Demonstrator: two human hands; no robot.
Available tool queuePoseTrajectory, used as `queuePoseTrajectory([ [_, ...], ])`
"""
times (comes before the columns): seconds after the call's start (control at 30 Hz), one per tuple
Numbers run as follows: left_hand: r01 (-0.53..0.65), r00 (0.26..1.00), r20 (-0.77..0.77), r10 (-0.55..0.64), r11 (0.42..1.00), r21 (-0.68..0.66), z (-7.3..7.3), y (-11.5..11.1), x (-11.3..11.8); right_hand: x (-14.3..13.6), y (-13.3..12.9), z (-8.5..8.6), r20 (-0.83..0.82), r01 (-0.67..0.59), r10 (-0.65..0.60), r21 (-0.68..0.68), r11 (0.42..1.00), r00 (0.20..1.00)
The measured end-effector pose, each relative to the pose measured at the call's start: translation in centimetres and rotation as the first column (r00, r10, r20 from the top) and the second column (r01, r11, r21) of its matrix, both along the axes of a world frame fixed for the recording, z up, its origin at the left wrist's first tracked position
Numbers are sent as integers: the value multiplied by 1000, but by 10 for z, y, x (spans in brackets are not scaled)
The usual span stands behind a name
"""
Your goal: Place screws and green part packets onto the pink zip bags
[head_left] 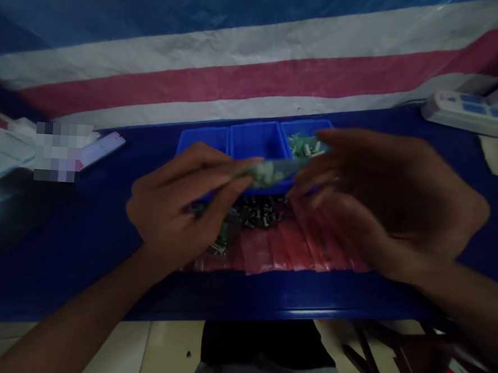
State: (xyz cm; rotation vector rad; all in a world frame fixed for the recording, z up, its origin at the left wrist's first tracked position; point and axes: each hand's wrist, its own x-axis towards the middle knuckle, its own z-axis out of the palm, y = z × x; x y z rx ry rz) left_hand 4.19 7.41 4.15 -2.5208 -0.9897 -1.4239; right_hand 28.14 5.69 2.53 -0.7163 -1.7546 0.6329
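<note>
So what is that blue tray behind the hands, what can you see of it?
The blue tray looks like moulded plastic with three compartments side by side. It sits flat on the blue table, behind a heap of small dark screws. The right compartment holds pale green and white bits; the middle one looks bare, and the left is partly hidden. The left hand and the small bag it holds cover its front edge. Nothing visibly grips it.

The right hand (383, 200) was motion-blurred, so its finger positions could not be resolved. The small bag (270, 172) between both hands was blurred, contents indistinct. The left hand (180, 205) hid part of the screw pile (258, 212).
</note>
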Motion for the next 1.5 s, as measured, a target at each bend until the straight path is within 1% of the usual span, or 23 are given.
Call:
queuePoseTrajectory([
  [0.07, -17, 980, 192, 59, 977, -214, -2, -4, 4, 1, 3, -3, 166, 145, -179, 198, 969, 970],
  [0.13, 56, 943, 326, 64, 936, -347, -4, -6, 8, 0, 9, -2, 240, 232, -332, 365, 902, 912],
  [0.2, 110, 922, 383, 57, 910, -399, -6, -7, 9, -2, 17, 5, 251, 208, -368, 494, 844, 895],
  [0.3, 112, 903, 417, 98, 886, -450, -6, -4, 7, 1, 36, 21, 352, 41, -325, 620, 784, 877],
  [0.33, 132, 889, 447, 97, 881, -454, -5, -2, 5, 3, 44, 26, 364, 38, -344, 638, 769, 866],
  [0.37, 166, 871, 484, 81, 879, -446, -5, 1, 3, 7, 52, 30, 365, 66, -370, 630, 774, 854],
  [0.4, 203, 854, 517, 59, 877, -436, -5, 3, 1, 11, 60, 31, 367, 117, -388, 581, 806, 846],
  [0.5, 252, 826, 562, 46, 862, -441, -5, 8, -2, 28, 81, 25, 349, 258, -348, 280, 925, 870],
  [0.57, 244, 825, 561, 69, 851, -465, -6, 8, -2, 39, 91, 14, 308, 316, -333, 103, 943, 891],
  [0.6, 245, 825, 561, 72, 849, -469, -7, 8, -2, 44, 94, 8, 333, 323, -326, 65, 944, 885],
  [0.67, 249, 828, 557, 63, 849, -466, -8, 7, -2, 52, 100, -3, 395, 346, -343, 66, 936, 852],
  [0.73, 240, 841, 538, 58, 851, -467, -8, 7, -1, 58, 103, -9, 488, 355, -397, 181, 917, 777],
  [0.83, 201, 861, 503, 78, 856, -476, -8, 8, -1, 61, 106, -11, 589, 304, -529, 442, 844, 611],
  [0.87, 190, 866, 493, 81, 859, -475, -7, 8, -1, 60, 106, -11, 603, 276, -558, 499, 822, 571],
  [0.9, 183, 871, 485, 79, 864, -470, -7, 8, -1, 59, 105, -11, 611, 253, -566, 524, 813, 554],
  [1.03, 137, 894, 442, 77, 891, -432, -8, 8, -2, 48, 97, -12, 688, 132, -484, 499, 856, 541],
  [1.1, 66, 912, 394, 113, 909, -413, -9, 8, -5, 46, 95, -12, 716, 93, -450, 479, 873, 533],
  [1.2, -87, 959, 226, 172, 935, -343, -12, 14, -10, 53, 96, -10, 758, 32, -346, 396, 918, 552],
  [1.27, -130, 986, 71, 151, 963, -237, -13, 21, -15, 56, 95, -6, 761, 2, -308, 374, 928, 571],
  [1.33, -97, 994, -70, 87, 983, -154, -14, 28, -19, 52, 87, -1, 726, 38, -352, 411, 911, 591],
  [1.43, 8, 971, -235, -46, 987, -162, -18, 36, -23, 27, 60, 6, 610, 66, -448, 543, 837, 654],
  [1.47, 43, 958, -273, -87, 985, -165, -20, 38, -24, 16, 49, 8, 557, -23, -424, 624, 781, 714],
  [1.5, 71, 946, -302, -118, 984, -161, -22, 40, -25, 4, 38, 8, 593, -95, -346, 586, 805, 727],
])
